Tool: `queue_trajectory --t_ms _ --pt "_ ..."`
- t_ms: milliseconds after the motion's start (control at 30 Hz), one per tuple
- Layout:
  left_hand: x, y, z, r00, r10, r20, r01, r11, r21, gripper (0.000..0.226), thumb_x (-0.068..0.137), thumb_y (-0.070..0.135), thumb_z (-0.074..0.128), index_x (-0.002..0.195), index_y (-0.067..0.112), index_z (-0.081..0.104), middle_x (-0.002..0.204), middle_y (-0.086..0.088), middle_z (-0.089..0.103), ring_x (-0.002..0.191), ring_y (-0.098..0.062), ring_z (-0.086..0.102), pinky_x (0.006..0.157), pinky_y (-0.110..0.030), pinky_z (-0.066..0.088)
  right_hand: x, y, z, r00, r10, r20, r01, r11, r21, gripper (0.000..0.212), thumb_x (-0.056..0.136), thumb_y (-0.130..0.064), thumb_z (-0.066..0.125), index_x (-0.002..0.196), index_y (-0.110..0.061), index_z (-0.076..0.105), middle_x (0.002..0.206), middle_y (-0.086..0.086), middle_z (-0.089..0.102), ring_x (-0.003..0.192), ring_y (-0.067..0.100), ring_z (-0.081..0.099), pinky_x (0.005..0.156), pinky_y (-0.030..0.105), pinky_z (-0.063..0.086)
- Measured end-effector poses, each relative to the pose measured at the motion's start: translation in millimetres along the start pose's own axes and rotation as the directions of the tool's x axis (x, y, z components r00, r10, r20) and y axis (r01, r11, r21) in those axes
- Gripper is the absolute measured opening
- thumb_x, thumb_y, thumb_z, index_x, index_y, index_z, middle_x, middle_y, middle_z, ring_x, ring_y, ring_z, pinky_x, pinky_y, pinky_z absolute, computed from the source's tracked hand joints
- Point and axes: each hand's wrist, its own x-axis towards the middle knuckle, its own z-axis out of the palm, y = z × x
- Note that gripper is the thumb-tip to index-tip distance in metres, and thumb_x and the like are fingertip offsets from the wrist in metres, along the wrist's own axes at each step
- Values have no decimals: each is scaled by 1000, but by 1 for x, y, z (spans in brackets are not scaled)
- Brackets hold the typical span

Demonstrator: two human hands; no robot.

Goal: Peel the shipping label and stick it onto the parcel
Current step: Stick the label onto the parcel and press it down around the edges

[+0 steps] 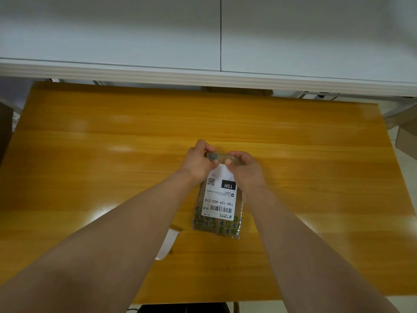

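Observation:
A brown padded parcel (216,227) with green and blue printed marks lies on the wooden table (112,154), its long side running away from me. A white shipping label (218,199) with a barcode, a QR code and "15H" lies on top of it. My left hand (198,161) and my right hand (243,168) both curl their fingers over the parcel's far end, which is bent up between them. My right hand covers the label's far right corner.
A white strip of paper (168,243) lies on the table under my left forearm, near the parcel's left corner. A white cabinet (203,41) stands behind the table. Cardboard boxes (406,141) sit past the table's right edge.

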Motion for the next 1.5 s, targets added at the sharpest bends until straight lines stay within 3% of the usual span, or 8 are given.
queue_trajectory --t_ms 200,333,433,600,833,1067,1233,1500 --pt "-8 6 -7 999 -11 -33 16 989 150 34 84 18 67 113 26 51 125 -9 48 108 -31 55 93 -43 50 -7 3 -23 989 -66 130 72 996 -44 74 88 -5 72 148 -32 37 103 -10 54 81 3 58 66 25 50" --pt "-23 18 -5 996 45 75 -68 938 339 83 71 22 78 141 39 36 136 0 31 124 -27 27 96 -35 36 -10 8 -30 960 -49 275 76 993 -88 96 76 6 79 150 -33 32 126 0 58 99 11 60 71 25 52" --pt "-28 19 -1 983 8 182 -74 929 362 89 70 14 77 144 40 33 145 3 26 134 -28 20 107 -43 36 -12 9 -31 937 -47 345 89 990 -108 103 71 13 79 150 -31 31 121 -4 57 109 18 59 72 25 53" --pt "-28 15 0 981 -4 194 -67 931 359 83 71 8 75 141 35 39 141 5 30 133 -25 23 108 -42 37 -11 10 -27 950 -59 306 105 985 -135 91 69 7 82 142 -30 43 124 4 61 110 21 61 72 27 53" --pt "-24 16 4 989 10 149 -54 953 298 64 76 10 73 131 33 47 137 0 33 130 -26 25 95 -32 36 -10 5 -24 976 -48 214 68 994 -85 61 77 5 75 125 -30 57 106 4 72 81 14 69 57 22 49" --pt "-16 16 12 1000 -20 23 15 975 222 40 82 14 65 118 31 59 125 -1 43 126 -29 30 99 -47 46 -4 5 -15 997 -39 67 39 999 0 29 91 -5 65 110 -27 68 92 2 73 66 14 67 50 23 49" --pt "-13 18 16 996 -51 -76 57 995 80 29 79 12 64 80 40 62 108 6 50 119 -29 48 99 -48 46 0 7 -9 997 -68 27 68 998 2 30 92 -6 63 93 -35 67 90 1 73 71 18 66 59 29 54" --pt "-11 18 15 991 -113 -71 102 986 -135 28 88 -2 58 88 24 69 104 -4 70 102 -26 66 92 -41 55 0 5 -9 995 -90 45 91 995 -32 31 95 -10 61 115 -33 65 105 3 73 79 18 68 63 28 55"
